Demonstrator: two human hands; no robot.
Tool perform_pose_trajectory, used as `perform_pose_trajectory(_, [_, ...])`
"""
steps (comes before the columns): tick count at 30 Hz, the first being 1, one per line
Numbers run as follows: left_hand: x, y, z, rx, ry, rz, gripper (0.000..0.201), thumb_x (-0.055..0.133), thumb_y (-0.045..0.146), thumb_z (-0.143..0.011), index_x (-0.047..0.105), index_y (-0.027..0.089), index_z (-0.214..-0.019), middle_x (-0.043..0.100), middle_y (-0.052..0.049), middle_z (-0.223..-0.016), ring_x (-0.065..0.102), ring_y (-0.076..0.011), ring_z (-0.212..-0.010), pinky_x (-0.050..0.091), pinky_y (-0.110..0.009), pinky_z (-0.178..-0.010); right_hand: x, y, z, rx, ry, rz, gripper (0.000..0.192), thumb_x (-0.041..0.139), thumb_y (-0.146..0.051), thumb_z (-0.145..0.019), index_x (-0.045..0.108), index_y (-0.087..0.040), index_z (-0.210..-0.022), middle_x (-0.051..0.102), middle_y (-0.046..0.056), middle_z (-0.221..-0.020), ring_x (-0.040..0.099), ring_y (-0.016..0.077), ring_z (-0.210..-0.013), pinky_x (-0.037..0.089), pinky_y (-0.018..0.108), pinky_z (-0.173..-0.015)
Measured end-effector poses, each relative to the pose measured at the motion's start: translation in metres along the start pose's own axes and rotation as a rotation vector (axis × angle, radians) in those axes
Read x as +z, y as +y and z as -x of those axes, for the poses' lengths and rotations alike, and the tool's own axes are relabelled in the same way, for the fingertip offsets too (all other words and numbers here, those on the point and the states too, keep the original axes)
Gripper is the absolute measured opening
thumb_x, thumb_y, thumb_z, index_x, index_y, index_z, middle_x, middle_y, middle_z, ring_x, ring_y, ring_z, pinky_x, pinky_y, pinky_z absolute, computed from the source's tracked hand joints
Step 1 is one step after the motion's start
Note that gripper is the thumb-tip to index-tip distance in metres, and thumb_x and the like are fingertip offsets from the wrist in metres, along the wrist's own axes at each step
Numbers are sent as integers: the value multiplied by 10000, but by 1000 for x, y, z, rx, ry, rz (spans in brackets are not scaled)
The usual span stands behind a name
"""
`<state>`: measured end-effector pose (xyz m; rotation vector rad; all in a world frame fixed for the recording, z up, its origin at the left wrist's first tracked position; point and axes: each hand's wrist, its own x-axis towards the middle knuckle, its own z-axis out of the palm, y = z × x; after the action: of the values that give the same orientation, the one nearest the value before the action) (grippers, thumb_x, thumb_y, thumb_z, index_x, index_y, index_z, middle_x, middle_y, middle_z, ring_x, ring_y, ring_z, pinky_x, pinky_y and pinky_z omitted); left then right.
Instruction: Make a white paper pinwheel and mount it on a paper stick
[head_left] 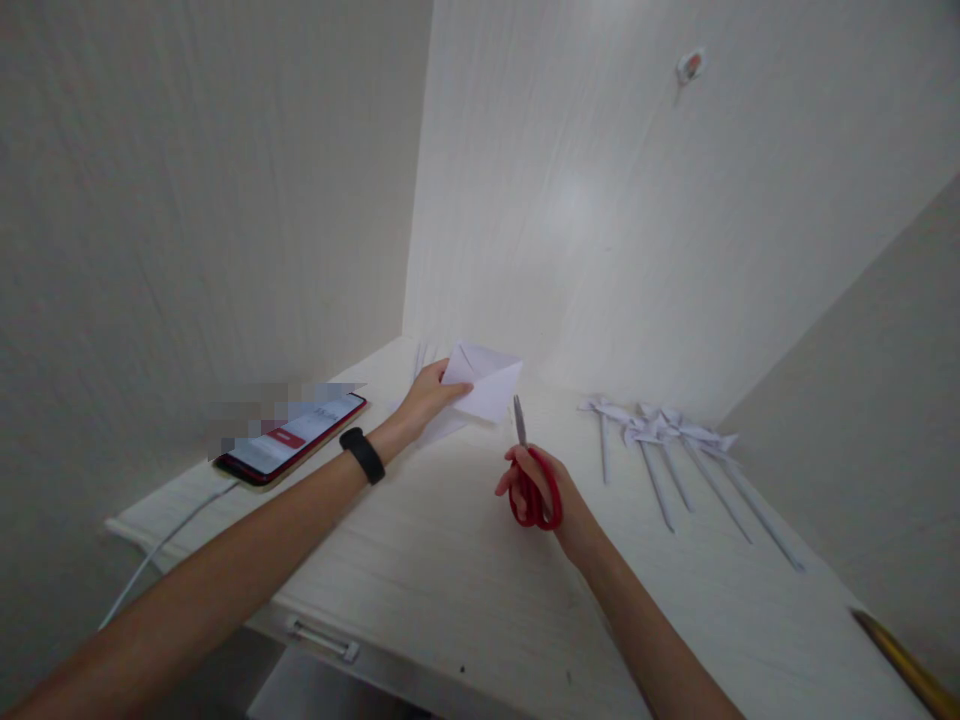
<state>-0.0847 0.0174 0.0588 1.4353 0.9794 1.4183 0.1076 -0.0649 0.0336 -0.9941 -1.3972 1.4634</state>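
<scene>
My left hand [435,398] pinches a creased square of white paper [489,385] by its left side, thumb on top, raised over the table. A pair of red-handled scissors [538,490] is in my right hand [551,480], its fingers through the loops. The blades look closed and point up and away, just short of the paper's lower right side. Below and behind my left hand lies more white paper [441,428], partly hidden. A few thin white paper sticks [420,358] lie beyond that hand.
Several paper pinwheels [649,430] on white sticks lie at the table's right. A phone [292,440] with a white cable [180,530] rests at the left edge. Walls close in the white table [420,560]. A gold-coloured object [900,660] shows at lower right.
</scene>
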Motion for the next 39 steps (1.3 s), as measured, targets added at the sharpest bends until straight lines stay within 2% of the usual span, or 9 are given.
perform_pose_trajectory(5, [0,-4,-1,11,-3,-12,336,632,208,-645,602,98,-962,663,-87,-936,601,-164,-767,455,-266,-685,-8,11,-8,-8,75,-4,342,639,-422,-678,465,-199,-870,640,-20,-622,466,78,-363,363,197,-339])
perform_pose_trajectory(10, [1,-7,-2,21,5,-29,346,633,212,-637,601,96,-961,657,-91,-943,597,-163,-764,447,-267,-686,-18,14,-14,0,129,13,393,696,-346,-625,444,-207,-893,615,-38,-642,428,62,-379,356,195,-357])
perform_pose_trajectory(13, [2,-7,-2,15,12,-39,336,627,204,-634,603,93,-950,657,-90,-930,595,-160,-752,447,-267,-682,-17,12,-11,6,75,18,428,703,-410,-630,437,-218,-904,572,-53,-641,420,62,-409,357,199,-387])
perform_pose_trajectory(19, [1,-8,-3,13,-1,-40,342,626,213,-637,604,105,-961,657,-84,-940,595,-164,-764,451,-270,-684,-5,1,8,-3,-102,-9,446,456,-611,-786,433,-234,-1023,596,23,-821,494,94,-556,403,227,-509])
perform_pose_trajectory(24, [2,-6,-2,20,-2,-22,358,621,197,-634,603,104,-980,654,-82,-955,594,-165,-780,453,-279,-710,-7,-3,10,-84,-127,20,518,427,-673,-760,450,-261,-1073,567,37,-909,489,109,-622,439,264,-622])
perform_pose_trajectory(29, [2,-2,-1,40,-1,1,346,612,225,-646,595,100,-969,650,-84,-935,586,-160,-774,450,-276,-700,-15,-1,-1,-74,88,78,421,527,-585,-746,469,-260,-1008,549,-2,-841,494,101,-611,432,231,-551])
perform_pose_trajectory(33, [3,3,1,57,10,31,346,621,252,-642,597,99,-951,648,-78,-908,583,-158,-755,443,-270,-679,-20,-1,-6,-14,178,153,344,636,-461,-694,490,-228,-900,537,-26,-742,498,94,-599,427,208,-514])
perform_pose_trajectory(36, [6,8,5,49,3,50,346,622,271,-645,595,93,-941,648,-78,-891,577,-155,-729,436,-261,-656,-20,-4,-4,17,176,211,335,634,-470,-694,493,-218,-863,533,-27,-698,495,93,-564,427,215,-498])
perform_pose_trajectory(39, [7,11,6,45,-3,66,359,626,297,-652,588,91,-944,644,-77,-887,572,-152,-717,431,-253,-637,-17,-9,2,37,55,224,355,559,-533,-748,486,-223,-905,552,-16,-712,476,87,-516,395,215,-467])
